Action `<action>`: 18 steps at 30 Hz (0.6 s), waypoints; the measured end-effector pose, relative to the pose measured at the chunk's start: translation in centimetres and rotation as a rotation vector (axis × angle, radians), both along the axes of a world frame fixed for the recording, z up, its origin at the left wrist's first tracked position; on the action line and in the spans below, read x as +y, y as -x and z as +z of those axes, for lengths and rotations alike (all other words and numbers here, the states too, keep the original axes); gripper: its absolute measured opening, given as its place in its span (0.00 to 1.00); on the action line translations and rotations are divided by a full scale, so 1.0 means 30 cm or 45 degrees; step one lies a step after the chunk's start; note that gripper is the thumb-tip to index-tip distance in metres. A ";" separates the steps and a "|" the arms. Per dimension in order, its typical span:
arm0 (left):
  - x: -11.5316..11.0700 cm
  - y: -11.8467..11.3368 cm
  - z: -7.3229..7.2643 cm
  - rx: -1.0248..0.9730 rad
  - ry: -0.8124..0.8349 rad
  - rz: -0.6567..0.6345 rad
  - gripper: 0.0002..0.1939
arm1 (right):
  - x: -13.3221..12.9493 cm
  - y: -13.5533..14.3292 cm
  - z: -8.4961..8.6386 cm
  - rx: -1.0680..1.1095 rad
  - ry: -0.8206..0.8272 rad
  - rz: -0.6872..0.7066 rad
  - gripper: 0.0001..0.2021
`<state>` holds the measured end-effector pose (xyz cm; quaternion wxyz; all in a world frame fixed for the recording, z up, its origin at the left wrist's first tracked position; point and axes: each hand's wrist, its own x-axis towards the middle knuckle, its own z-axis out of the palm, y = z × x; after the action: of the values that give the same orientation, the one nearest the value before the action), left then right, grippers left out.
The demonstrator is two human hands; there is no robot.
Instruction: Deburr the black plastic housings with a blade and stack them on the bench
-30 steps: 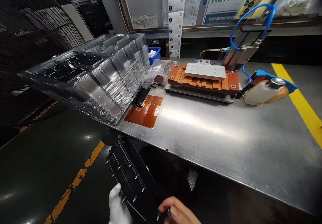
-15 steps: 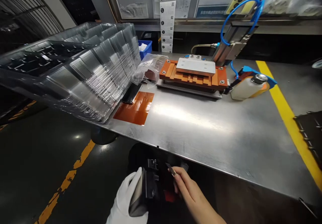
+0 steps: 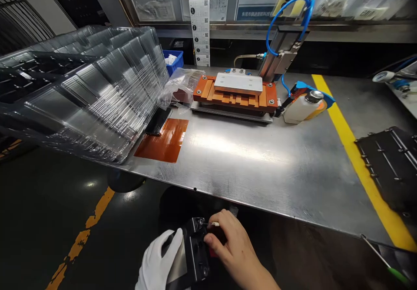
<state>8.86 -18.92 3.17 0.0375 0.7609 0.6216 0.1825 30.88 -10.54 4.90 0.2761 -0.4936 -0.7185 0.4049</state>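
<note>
While the gloved left hand [image 3: 160, 261] clasped the black fixture [image 3: 194, 253] below the counter's [image 3: 260, 168] near edge, the bare right hand [image 3: 228, 244] pinched a small tool [image 3: 212, 224] at its top; work unfinished.

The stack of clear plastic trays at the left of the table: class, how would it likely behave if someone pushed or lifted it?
The stack of clear plastic trays looks thin-walled, so probably light and somewhat flexible. It overhangs the steel table edge and sits tilted, so a push might tip it off. The glossy nested layers could slide apart.

Gloved left hand [image 3: 159, 261] cupped; right hand [image 3: 233, 248] apparently pinching.
</note>
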 end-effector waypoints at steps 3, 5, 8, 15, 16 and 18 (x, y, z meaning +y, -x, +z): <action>0.000 0.003 -0.002 -0.019 -0.006 -0.032 0.43 | 0.000 -0.004 0.005 -0.043 0.017 0.029 0.27; 0.001 0.003 -0.001 -0.035 -0.006 -0.036 0.44 | 0.000 -0.007 0.006 -0.026 0.035 0.044 0.27; 0.002 -0.005 0.010 -0.060 0.011 -0.054 0.46 | -0.008 -0.006 0.008 0.080 0.125 0.042 0.26; -0.003 -0.038 0.022 -0.220 0.076 0.046 0.47 | -0.036 0.004 0.009 0.149 0.196 0.089 0.23; -0.006 -0.037 0.012 -0.239 0.076 0.052 0.46 | -0.036 0.005 0.009 0.171 0.217 0.066 0.22; -0.015 -0.032 -0.018 -0.267 0.077 0.074 0.45 | -0.033 0.004 0.010 0.185 0.244 0.025 0.22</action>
<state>9.82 -19.36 2.63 0.1201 0.7178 0.6412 0.2433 30.77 -11.54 5.22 0.2750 -0.4801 -0.6593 0.5092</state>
